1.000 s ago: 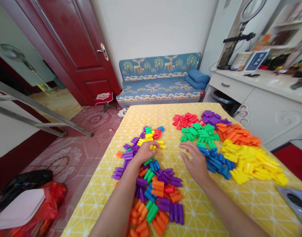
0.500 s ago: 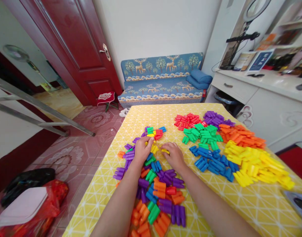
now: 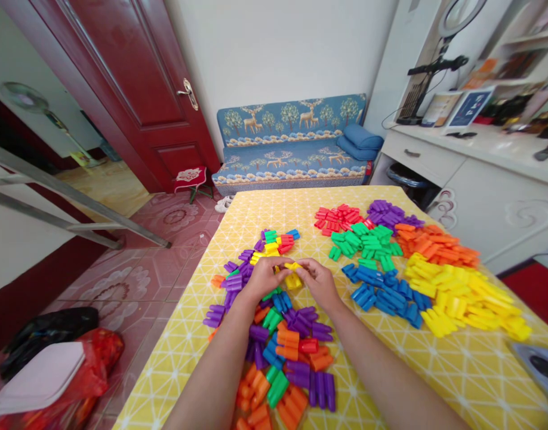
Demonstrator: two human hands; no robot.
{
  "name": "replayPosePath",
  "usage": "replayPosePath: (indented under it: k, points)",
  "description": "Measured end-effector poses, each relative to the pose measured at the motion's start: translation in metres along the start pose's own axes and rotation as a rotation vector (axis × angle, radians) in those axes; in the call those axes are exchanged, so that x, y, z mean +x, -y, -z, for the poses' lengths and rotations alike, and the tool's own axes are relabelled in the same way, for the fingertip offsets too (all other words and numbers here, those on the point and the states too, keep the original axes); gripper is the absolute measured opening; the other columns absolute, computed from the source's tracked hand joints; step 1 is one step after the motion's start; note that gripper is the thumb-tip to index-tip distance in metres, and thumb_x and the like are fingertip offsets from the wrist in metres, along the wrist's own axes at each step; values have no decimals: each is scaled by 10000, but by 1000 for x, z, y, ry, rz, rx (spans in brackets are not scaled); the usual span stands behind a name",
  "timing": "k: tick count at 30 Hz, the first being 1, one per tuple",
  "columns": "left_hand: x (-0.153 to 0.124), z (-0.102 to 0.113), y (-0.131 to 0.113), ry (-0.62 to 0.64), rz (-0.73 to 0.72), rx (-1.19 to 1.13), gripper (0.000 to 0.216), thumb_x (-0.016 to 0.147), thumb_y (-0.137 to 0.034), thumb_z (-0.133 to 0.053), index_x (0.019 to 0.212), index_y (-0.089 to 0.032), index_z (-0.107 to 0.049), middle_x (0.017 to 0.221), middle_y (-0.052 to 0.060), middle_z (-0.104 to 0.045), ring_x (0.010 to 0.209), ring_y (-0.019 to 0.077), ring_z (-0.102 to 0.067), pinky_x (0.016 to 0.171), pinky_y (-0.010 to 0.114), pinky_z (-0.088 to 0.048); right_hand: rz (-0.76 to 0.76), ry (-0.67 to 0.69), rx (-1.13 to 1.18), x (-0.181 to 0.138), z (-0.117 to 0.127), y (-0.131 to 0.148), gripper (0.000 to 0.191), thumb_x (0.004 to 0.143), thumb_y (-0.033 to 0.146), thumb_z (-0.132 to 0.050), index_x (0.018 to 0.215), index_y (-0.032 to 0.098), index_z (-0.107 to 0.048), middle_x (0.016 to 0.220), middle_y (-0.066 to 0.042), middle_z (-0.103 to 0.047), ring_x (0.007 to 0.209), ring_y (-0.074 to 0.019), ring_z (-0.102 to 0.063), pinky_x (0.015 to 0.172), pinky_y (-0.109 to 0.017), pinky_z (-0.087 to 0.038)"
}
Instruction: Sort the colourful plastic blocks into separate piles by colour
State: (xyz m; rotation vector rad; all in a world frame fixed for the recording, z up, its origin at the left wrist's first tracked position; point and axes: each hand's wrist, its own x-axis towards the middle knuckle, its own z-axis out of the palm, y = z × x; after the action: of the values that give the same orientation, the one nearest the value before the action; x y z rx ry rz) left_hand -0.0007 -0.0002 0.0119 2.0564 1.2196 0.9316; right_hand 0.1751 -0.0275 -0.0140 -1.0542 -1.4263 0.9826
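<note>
At the near edge of the patterned yellow tablecloth point(image 3: 368, 370), a mixed heap point(image 3: 277, 388) of orange, purple, green, blue and red finger-shaped pieces is spread between the forearms. A grey-blue object point(image 3: 538, 365) is cut off by the right edge of the view.

Above the far part of that heap, yellow pieces point(image 3: 293, 276) are pinched between the fingertips of the left hand point(image 3: 265, 278) and the right hand point(image 3: 319, 283) — the two are brought almost together, and the exact number of pieces held cannot be told. More of the heap is seen just beyond the left hand, with yellow, red, green and blue among the purple.

To the right, well apart from the heap, pieces are grouped by colour: a blue pile point(image 3: 388, 295) and a yellow pile point(image 3: 466, 298) nearest, then a green pile point(image 3: 368, 243) and an orange pile point(image 3: 437, 246), then a red pile point(image 3: 339, 219) and a purple pile point(image 3: 390, 214) — their edges touching in places. Beyond the table, a deer-patterned blue couch point(image 3: 292, 146) is set against the wall, beside a red door point(image 3: 144, 77).
</note>
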Motion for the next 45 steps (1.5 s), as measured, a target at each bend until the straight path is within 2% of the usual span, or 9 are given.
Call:
replayPosePath:
  k: [6, 11, 14, 19, 21, 27, 36, 41, 45]
  points:
    - [-2, 2, -6, 48, -19, -128, 243, 817, -362, -650, 931, -179, -762, 838, 57, -748, 721, 171, -652, 669, 250, -475, -12, -165, -98, 3, 2, -7, 258, 821, 410, -599, 929, 179, -637, 869, -55, -675, 771, -187, -624, 708, -308, -493]
    - [-3, 3, -13, 123, -18, -205, 289, 816, -404, -642, 891, -150, -758, 838, 69, -744, 755, 187, -656, 721, 267, -491, 85, -106, -128, 4, 3, -3, 185, 812, 332, -595, 880, 190, -693, 932, -70, -663, 883, -194, -619, 725, -296, -496]
    - [-1, 3, -10, 62, 17, -215, 322, 863, -411, -567, 938, -152, -743, 889, 66, -742, 803, 194, -661, 757, 277, -498, 109, -95, -82, 4, 6, -1, 205, 820, 344, -581, 904, 202, -703, 982, -74, -661, 946, -204, -609, 762, -306, -503]
    - [1, 3, -2, -139, 65, -248, 275, 815, -381, -619, 924, -156, -733, 910, 67, -736, 832, 199, -656, 787, 291, -498, -69, -76, 126, 3, 7, -1, 257, 773, 396, -629, 942, 209, -674, 875, -51, -689, 717, -185, -637, 681, -322, -525]
    - [1, 3, -1, -173, 75, -270, 270, 782, -386, -653, 905, -159, -732, 889, 63, -735, 789, 186, -648, 762, 287, -501, -88, -80, 156, 3, 7, 1, 267, 750, 412, -653, 921, 208, -665, 864, -51, -693, 717, -190, -643, 692, -329, -530]
    - [0, 1, -2, -121, 56, -231, 262, 723, -393, -726, 831, -155, -742, 776, 45, -718, 654, 136, -596, 648, 250, -483, -85, -135, 203, 5, 8, 4, 333, 656, 402, -754, 892, 193, -646, 865, -52, -699, 795, -194, -648, 758, -336, -525]
    - [-1, -4, -2, -57, 129, -334, 293, 686, -412, -758, 772, -135, -718, 751, 67, -719, 675, 159, -635, 647, 260, -503, -74, -34, 159, 6, 6, -2, 281, 682, 383, -734, 886, 194, -689, 830, -41, -691, 746, -183, -622, 688, -308, -510]
    - [2, -4, 1, -132, 178, -500, 322, 624, -393, -799, 778, -134, -685, 720, 44, -706, 640, 148, -643, 629, 258, -514, -42, -53, 154, 5, 4, 0, 217, 769, 380, -659, 891, 205, -623, 927, -46, -686, 857, -187, -637, 747, -302, -506]
    - [5, -3, 4, -247, 187, -554, 331, 611, -395, -801, 779, -145, -664, 720, 26, -708, 655, 151, -659, 659, 272, -528, -60, 1, 126, 1, 0, -1, 238, 814, 393, -607, 976, 218, -603, 871, -21, -677, 724, -160, -629, 636, -271, -501]
